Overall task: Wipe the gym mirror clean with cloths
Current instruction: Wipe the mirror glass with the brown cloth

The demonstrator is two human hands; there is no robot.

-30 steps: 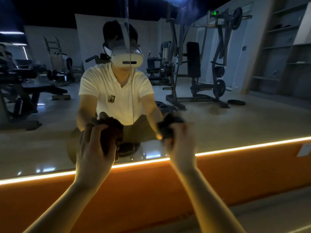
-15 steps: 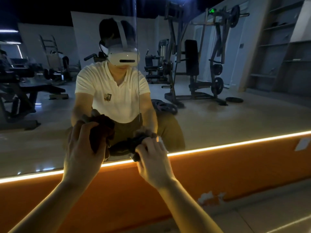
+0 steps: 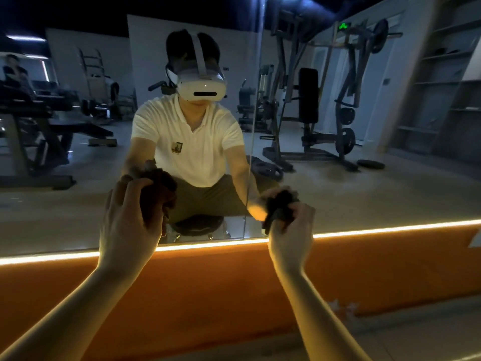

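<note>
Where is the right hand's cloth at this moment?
In the head view the dark cloth sits right of centre, bunched in the right hand, low at the mirror just above the glowing light strip.

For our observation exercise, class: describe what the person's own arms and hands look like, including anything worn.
Both forearms are bare; no sleeve, glove, watch or bracelet shows on the left hand or right hand. In the mirror, the reflection wears a white short-sleeved shirt with a small chest badge.

Both cloths partly behind hands
</note>
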